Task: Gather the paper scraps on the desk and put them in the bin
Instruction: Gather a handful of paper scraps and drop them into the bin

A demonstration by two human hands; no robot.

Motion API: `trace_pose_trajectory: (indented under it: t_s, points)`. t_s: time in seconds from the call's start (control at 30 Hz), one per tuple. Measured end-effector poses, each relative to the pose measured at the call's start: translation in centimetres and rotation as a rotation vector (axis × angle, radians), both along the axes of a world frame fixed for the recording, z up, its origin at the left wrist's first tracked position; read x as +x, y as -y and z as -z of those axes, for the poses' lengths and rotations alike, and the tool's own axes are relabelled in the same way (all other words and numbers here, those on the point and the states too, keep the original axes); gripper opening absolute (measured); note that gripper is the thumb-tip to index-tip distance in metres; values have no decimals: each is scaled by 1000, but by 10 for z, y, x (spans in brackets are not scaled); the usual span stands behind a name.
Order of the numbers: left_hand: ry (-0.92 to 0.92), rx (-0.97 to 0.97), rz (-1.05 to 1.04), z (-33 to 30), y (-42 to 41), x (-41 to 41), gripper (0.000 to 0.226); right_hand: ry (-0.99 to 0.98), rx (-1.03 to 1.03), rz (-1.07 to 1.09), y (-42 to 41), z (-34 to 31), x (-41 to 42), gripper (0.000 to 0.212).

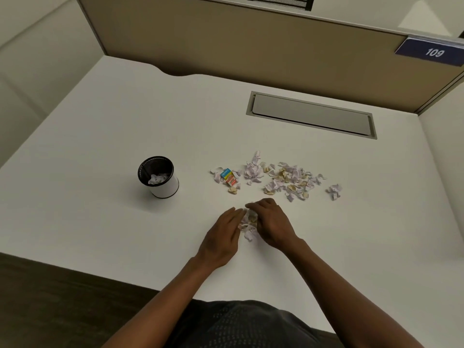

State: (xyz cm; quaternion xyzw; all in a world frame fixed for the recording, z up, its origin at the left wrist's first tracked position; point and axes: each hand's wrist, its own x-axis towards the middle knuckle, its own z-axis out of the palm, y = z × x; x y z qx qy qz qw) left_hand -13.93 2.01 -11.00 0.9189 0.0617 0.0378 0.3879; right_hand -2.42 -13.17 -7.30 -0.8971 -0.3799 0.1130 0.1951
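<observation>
Desk (100, 136), white laminate, carrying all items. Small cylindrical bin (158, 177), white wall with black mesh liner, stands left of centre and holds a few pale scraps already. Loose scatter of torn lilac and cream paper scraps (288, 178) lies right of centre, well apart from the bin, with one stray piece (334, 191) further toward the right edge. Small blue-and-orange printed carton (228, 176) sits among the leftmost scraps. Gathered clump of scraps (249, 223) lies toward the near edge, cupped between both hands. Left hand (222, 237): fingers straight, pressed against the clump's side, not curled round it. Right hand (272, 223): fingers bent over the clump from the other side; whether it truly grasps the paper cannot be told. Grey recessed cable hatch (311, 114) sits toward the far right corner. Risks, as judged: light pieces slipping from a loose two-hand scoop on the way across to the narrow bin mouth; the carton being swept in with later handfuls.
</observation>
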Motion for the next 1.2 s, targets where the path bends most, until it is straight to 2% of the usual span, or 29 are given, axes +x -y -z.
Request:
trace_pose_trajectory:
  t_s: [0.13,0.2,0.37,0.47,0.53,0.6,0.67,0.73,0.8,0.9,1.2]
  points:
    - [49,-46,-117,-6,-6,-7,46,-57,142,195,10,0,-2,45]
    - [57,-25,-165,-7,-11,-9,46,-73,123,229,15,-1,-1,46]
    - [16,46,-123,-9,-9,-6,50,16,-78,36,14,-3,-6,46]
    - [-22,12,-62,-10,-2,-4,55,-43,-66,-47,13,-6,-15,46]
    - [-33,-6,-53,-9,0,-4,62,-98,-17,16,17,-8,-16,50]
    - [-60,-7,-65,-8,-3,-5,77,-117,-44,116,25,-10,-12,69]
    - [-116,0,-62,-8,-8,-8,94,-146,-157,150,35,-11,-7,97]
    - [-175,38,-34,-7,-10,-9,104,-187,-279,125,39,-10,-6,120]
    - [-211,97,1,-8,-9,-6,105,-208,-342,75,35,-7,-7,132]
    - [-238,119,-3,-13,-6,2,98,-207,-332,43,21,-1,-9,128]
    - [-265,-45,-55,-21,5,12,79,-227,-224,13,0,-6,-9,89]
